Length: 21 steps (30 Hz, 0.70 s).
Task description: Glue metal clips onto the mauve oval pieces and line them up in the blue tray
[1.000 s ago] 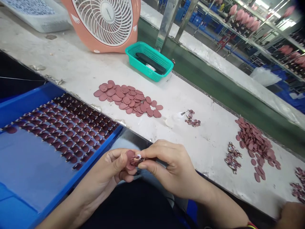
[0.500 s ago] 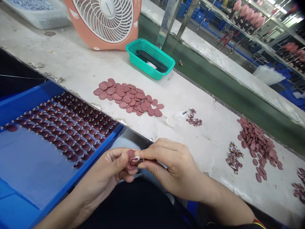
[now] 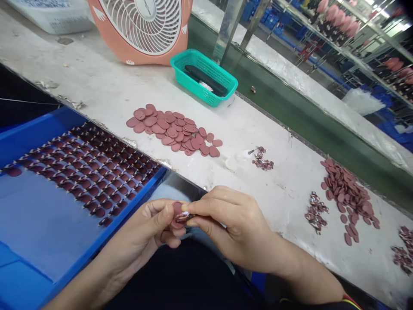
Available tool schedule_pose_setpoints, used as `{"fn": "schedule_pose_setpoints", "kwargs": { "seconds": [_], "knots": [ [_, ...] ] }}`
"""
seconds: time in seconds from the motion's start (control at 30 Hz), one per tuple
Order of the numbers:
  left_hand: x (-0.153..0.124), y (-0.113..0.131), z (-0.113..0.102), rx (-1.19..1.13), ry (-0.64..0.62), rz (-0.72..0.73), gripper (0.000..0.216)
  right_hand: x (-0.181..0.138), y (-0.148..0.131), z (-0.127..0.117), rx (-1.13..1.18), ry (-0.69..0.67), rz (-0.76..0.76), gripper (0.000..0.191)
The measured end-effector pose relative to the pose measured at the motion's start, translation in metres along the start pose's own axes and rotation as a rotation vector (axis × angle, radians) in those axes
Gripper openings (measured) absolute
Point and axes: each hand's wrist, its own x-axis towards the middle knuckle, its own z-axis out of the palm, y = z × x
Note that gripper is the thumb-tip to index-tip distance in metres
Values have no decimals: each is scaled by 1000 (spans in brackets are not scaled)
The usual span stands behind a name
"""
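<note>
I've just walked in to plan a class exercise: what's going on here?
In front of a worktable, a person's left hand holds a reddish-brown oval disc, while the right hand pinches a small dark piece against or close to it; whether the two are joined is hard to tell. A heap of similar discs and a cluster of small pieces lie on the worktable. At the left, a blue tray holds rows of disc-shaped pieces.

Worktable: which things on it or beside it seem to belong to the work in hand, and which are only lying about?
Seemingly part of the work:
reddish disc, in the left hand
small dark piece, in the right hand
pile of similar discs
cluster of small pieces
blue tray holding rows of similar parts

Seemingly just nearby:
orange fan
green basket
white basket
</note>
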Motion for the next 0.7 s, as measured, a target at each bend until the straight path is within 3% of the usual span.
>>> {"fn": "schedule_pose_setpoints", "kwargs": {
  "seconds": [0.7],
  "knots": [
    [-1, -5, 0, -22, -44, -9, 40, -9, -6, 8, 62, 31, 11, 17]
  ]
}}
